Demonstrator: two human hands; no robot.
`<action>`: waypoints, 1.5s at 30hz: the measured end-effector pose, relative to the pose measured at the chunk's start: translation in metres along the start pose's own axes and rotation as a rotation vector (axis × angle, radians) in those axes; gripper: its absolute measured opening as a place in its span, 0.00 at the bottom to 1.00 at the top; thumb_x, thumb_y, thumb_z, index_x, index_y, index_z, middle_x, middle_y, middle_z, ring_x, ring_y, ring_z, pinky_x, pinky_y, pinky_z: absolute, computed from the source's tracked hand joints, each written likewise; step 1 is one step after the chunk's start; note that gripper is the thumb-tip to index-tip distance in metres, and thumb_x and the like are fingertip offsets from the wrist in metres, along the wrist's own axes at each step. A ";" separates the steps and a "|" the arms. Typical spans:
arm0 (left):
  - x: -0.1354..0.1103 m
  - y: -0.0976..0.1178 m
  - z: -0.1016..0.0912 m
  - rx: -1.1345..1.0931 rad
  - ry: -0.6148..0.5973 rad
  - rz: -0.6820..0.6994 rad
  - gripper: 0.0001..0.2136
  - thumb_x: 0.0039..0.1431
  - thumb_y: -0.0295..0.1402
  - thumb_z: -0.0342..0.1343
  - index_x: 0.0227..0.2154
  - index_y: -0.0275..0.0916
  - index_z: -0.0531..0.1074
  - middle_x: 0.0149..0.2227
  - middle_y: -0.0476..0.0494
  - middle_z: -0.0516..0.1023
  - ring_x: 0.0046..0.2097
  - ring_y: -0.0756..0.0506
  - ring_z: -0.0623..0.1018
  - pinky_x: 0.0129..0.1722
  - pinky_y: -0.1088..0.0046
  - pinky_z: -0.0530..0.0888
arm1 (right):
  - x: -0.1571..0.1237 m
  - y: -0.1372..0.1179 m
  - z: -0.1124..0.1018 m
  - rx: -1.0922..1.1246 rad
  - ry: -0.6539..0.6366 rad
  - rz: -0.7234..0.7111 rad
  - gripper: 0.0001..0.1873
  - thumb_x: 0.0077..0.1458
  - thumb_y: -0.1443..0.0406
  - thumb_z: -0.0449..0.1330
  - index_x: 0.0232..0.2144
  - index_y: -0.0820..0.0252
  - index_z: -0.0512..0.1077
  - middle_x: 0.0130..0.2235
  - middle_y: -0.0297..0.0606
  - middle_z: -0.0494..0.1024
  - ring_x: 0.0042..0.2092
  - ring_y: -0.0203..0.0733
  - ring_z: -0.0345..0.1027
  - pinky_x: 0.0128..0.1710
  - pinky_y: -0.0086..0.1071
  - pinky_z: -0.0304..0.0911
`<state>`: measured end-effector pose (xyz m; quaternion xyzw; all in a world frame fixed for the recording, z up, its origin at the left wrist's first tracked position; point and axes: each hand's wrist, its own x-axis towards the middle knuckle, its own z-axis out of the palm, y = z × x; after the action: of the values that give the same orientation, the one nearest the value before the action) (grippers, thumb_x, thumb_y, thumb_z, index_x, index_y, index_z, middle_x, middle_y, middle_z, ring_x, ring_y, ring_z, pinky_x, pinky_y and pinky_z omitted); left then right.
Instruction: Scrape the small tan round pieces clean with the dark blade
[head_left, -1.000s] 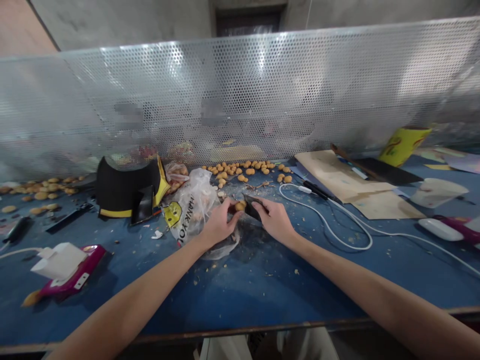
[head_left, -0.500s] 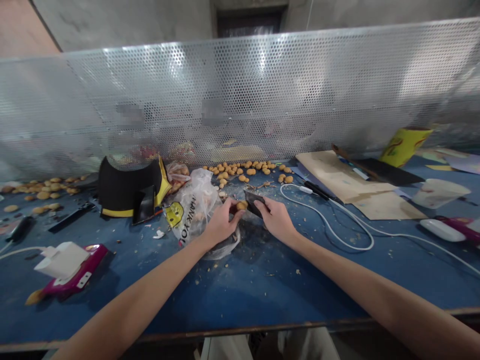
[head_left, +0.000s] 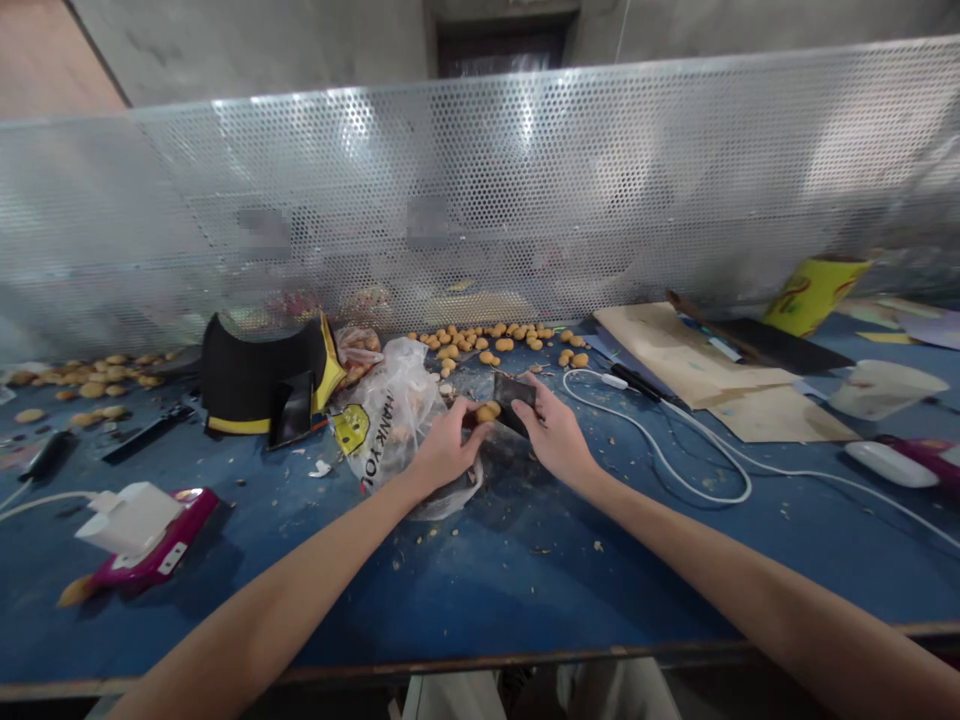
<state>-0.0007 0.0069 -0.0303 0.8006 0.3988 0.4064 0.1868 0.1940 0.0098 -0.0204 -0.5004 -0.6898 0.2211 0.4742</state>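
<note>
**Q:** Golden-brown lump (head_left: 487,412): where did you have it?

**A:** Between your two hands, touching the lower left edge of a dark flat piece (head_left: 514,398), above the blue tabletop (head_left: 525,590).

**Q:** Your left hand (head_left: 448,450)?

**A:** Its fingers (head_left: 466,412) were curled in and closed on the lump. Exact grip hidden; I cannot tell how firmly you pinched it.

**Q:** Your right hand (head_left: 553,438)?

**A:** Fingers (head_left: 531,388) only partly closed, pressed on the dark piece and holding it tilted. They did not touch the lump.

**Q:** Surroundings?

**A:** A crumpled plastic "THANK YOU" bag (head_left: 390,415) lay just beside your left hand. Beyond your hands, a scattered group of similar golden-brown lumps (head_left: 487,340) sat near a perforated metal screen (head_left: 480,200). A white cable (head_left: 660,440) looped to the right of your right hand, with crumbs (head_left: 457,550) strewn below.
</note>
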 end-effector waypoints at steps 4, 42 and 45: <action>0.000 0.000 0.001 0.018 -0.064 0.055 0.11 0.64 0.37 0.53 0.45 0.39 0.65 0.42 0.40 0.77 0.43 0.42 0.78 0.44 0.64 0.73 | 0.000 0.002 0.000 -0.026 -0.019 0.031 0.33 0.62 0.56 0.52 0.65 0.65 0.54 0.29 0.38 0.78 0.33 0.48 0.73 0.38 0.42 0.70; 0.001 -0.002 0.001 0.014 0.035 0.050 0.08 0.65 0.36 0.51 0.43 0.39 0.62 0.39 0.41 0.75 0.41 0.43 0.78 0.42 0.66 0.74 | 0.001 0.001 0.001 0.008 -0.184 -0.029 0.34 0.63 0.62 0.48 0.68 0.67 0.46 0.36 0.40 0.82 0.40 0.48 0.75 0.49 0.45 0.68; 0.001 -0.002 0.001 0.051 -0.035 0.102 0.09 0.65 0.36 0.52 0.43 0.39 0.63 0.39 0.41 0.75 0.42 0.43 0.77 0.42 0.66 0.73 | 0.001 0.002 0.000 0.008 -0.198 -0.035 0.35 0.63 0.62 0.48 0.68 0.68 0.44 0.38 0.42 0.81 0.41 0.49 0.75 0.48 0.45 0.69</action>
<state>-0.0004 0.0088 -0.0322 0.8314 0.3642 0.3910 0.1523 0.1945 0.0111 -0.0213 -0.4620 -0.7409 0.2640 0.4097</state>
